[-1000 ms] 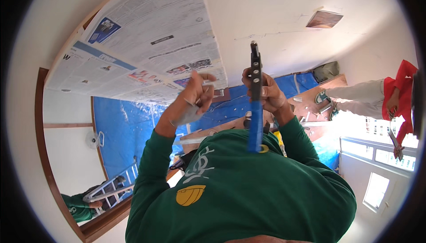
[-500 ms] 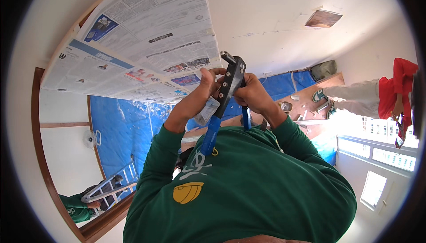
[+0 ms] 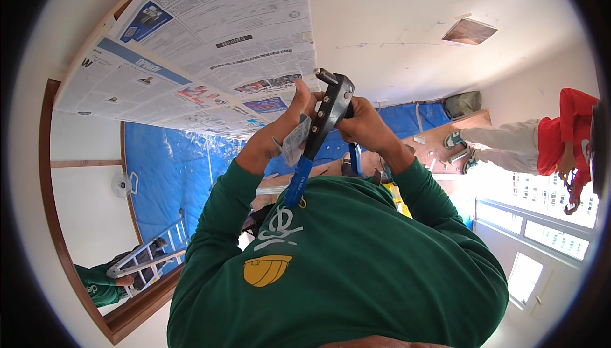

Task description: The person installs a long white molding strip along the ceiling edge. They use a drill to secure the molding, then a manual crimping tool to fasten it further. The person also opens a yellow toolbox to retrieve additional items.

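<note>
A hand riveter (image 3: 331,105) with a black head and blue handles stands tilted in front of my chest, its nose at the top. My right hand (image 3: 370,129) is closed around the upper body of the riveter, beside the second blue handle (image 3: 355,159). On the other side is my left hand (image 3: 275,133), with its thumb pointing up and its fingers partly hidden behind the tool. A clear plastic packet (image 3: 294,144) is tucked in my left palm against the riveter; its contents are too unclear to name.
A panel covered in newspaper (image 3: 210,62) hangs close at the upper left. Blue sheeting (image 3: 168,163) covers the floor. At right, a person in red (image 3: 552,144) stands near boards and loose pieces. Another person in green (image 3: 100,286) is by a stepladder (image 3: 149,264) at lower left.
My left thumb is more upright, and the plastic packet shows more fully in my left palm. The riveter stays between my hands, with its nose slightly higher. The whole view has shifted a little.
</note>
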Available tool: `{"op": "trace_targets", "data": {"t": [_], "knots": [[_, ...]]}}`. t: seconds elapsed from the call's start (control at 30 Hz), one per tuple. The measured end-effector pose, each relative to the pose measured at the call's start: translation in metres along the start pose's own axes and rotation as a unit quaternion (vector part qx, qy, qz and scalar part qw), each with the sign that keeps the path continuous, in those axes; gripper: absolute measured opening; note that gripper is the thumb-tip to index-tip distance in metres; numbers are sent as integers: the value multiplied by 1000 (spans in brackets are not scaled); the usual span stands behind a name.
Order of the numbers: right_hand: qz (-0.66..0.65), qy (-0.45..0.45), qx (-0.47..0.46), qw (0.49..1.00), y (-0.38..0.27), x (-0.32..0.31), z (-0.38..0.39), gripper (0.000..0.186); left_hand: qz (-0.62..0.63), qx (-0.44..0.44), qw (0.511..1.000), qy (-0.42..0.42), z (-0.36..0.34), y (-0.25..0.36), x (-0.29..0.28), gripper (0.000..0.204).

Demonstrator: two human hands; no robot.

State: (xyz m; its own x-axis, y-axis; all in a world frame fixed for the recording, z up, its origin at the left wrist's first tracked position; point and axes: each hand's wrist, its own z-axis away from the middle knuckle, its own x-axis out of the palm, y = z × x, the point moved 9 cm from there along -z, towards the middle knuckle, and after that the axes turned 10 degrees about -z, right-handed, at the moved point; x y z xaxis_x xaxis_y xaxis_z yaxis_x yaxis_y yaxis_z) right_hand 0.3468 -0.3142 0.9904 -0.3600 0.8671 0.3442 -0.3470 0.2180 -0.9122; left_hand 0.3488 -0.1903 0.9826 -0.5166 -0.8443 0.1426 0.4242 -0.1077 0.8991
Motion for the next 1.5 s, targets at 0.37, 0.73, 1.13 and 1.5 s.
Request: {"op": "trace_targets", "data": {"t": [0.37, 0.73, 1.13, 1.5], "knots": [[-102, 40, -86, 990, 4, -33, 2, 6, 25, 44, 999, 7, 13, 4, -5, 78], [-426, -94, 13, 900, 13, 10, 0, 24, -265, 199, 922, 201, 39, 67, -8, 22], [-393, -122, 34, 911, 10, 12, -10, 32, -201, 205, 936, 203, 42, 72, -19, 20], [-99, -130, 63, 985, -53, -19, 18, 40, -610, 78, 788, 33, 83, 139, -39, 39]]}}
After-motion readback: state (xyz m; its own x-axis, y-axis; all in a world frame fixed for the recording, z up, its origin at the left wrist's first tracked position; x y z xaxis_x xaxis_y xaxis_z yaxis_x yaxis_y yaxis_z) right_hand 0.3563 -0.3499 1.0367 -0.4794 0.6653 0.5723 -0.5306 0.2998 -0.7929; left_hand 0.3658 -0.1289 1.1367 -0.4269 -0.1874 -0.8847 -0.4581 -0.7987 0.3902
